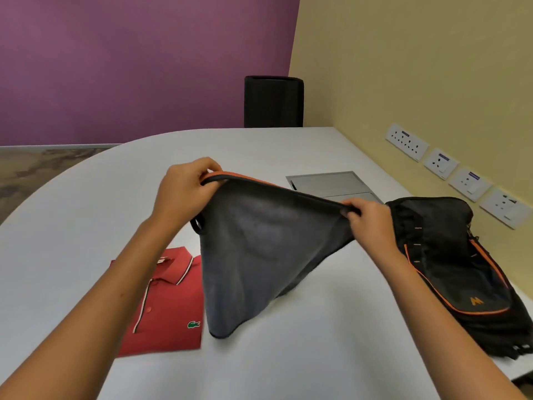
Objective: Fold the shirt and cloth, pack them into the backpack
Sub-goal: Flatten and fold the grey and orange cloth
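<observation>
A dark grey cloth [259, 255] with an orange-and-black trimmed top edge hangs above the white table [288, 356], its lower corner touching the tabletop. My left hand [184, 189] grips the left end of that edge. My right hand [366, 217] pinches the right end. To the left lies a folded red polo shirt [164, 307] with a green crocodile logo, partly hidden by my left forearm and the cloth. A black backpack [450, 267] with orange piping lies flat at the right of the table.
A grey metal cable hatch [331, 183] is set into the table behind the cloth. A black chair back [273, 101] stands at the far edge. Several wall sockets [458, 174] line the yellow wall on the right.
</observation>
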The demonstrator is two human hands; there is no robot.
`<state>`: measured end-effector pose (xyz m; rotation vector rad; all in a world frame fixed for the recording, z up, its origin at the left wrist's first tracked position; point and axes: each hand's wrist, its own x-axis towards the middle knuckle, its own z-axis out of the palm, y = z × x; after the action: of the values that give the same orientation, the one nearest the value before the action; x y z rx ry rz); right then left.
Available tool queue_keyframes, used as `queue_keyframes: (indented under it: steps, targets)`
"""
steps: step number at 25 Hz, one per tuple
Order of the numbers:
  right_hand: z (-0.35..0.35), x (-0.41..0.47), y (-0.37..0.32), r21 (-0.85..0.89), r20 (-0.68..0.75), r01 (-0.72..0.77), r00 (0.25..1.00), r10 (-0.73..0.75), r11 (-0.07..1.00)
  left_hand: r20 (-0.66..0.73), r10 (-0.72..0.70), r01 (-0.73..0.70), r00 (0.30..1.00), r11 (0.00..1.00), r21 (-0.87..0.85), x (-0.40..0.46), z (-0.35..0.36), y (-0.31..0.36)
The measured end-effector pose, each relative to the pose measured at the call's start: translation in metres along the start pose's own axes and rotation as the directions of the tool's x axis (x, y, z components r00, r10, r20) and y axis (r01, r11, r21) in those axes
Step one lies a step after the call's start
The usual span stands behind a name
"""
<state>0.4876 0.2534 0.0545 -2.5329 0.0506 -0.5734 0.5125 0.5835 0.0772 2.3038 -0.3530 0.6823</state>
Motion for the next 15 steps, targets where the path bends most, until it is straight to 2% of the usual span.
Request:
queue_keyframes:
  steps: [3,8,12,15]
  targets:
    - [-0.021,0.015,0.013,0.089,-0.001,-0.007,1.0,0.007,0.996,0.076,-0.007,-0.002,0.997,0.993,0.117,0.006,0.0,-0.016]
    - [-0.03,0.033,0.034,0.104,-0.021,-0.021,1.0,0.023,0.994,0.163,0.013,-0.049,0.987,0.974,0.22,0.015,0.01,-0.034]
    - [-0.034,0.045,0.043,0.114,-0.063,-0.027,0.997,0.034,0.993,0.097,0.012,-0.033,0.995,0.976,0.216,0.023,0.02,-0.037]
    - [-0.04,0.057,0.048,0.101,-0.07,-0.052,0.996,0.059,0.994,0.051,-0.084,0.071,0.995,0.971,0.226,0.037,0.025,-0.033]
